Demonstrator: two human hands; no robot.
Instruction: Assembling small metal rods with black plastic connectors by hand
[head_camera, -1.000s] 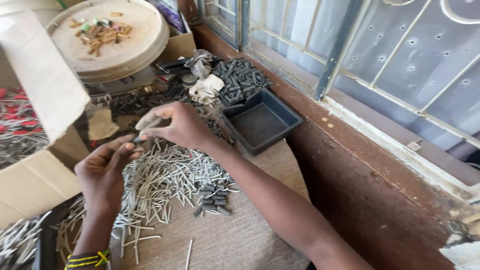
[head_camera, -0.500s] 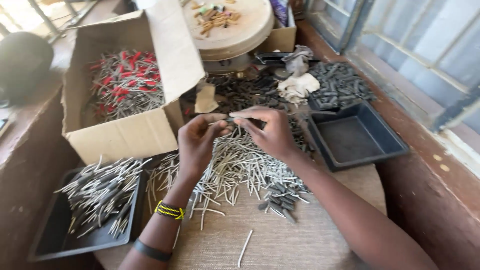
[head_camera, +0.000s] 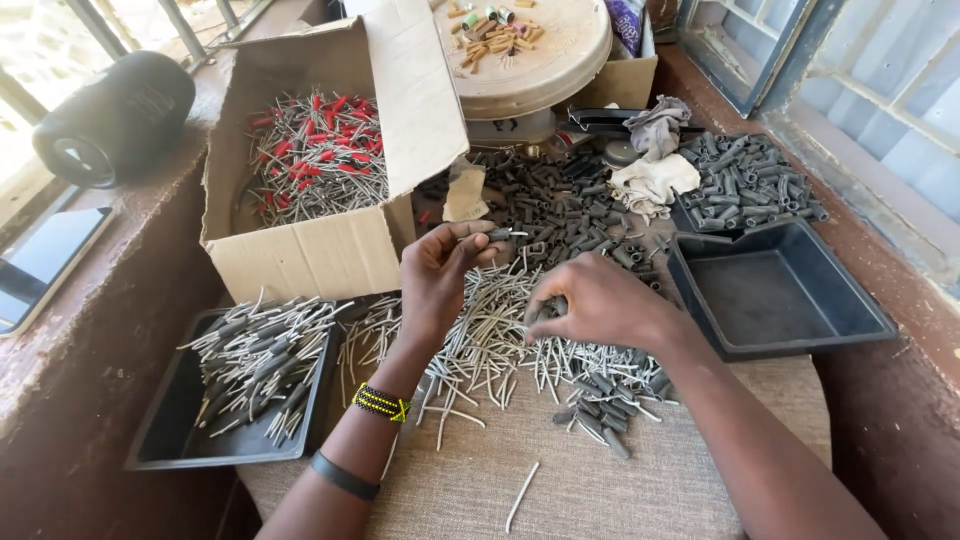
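Right hand lowered from the left hand onto the pin heap since half a second ago.

From left to right: a black tray (head_camera: 160, 440) of sleeved pins is seen, then the left hand (head_camera: 440, 275) raised, a sleeved pin (head_camera: 500, 235) pinched in its fingertips; the right hand (head_camera: 595, 300) is curled, fingertips pressed into the grey pin pile (head_camera: 480, 350); an empty black tray (head_camera: 775, 295) lies beside it.

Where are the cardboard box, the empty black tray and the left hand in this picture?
cardboard box (head_camera: 305, 255): head view, front wall.
empty black tray (head_camera: 775, 300): head view, bare floor.
left hand (head_camera: 440, 275): head view, back of hand.
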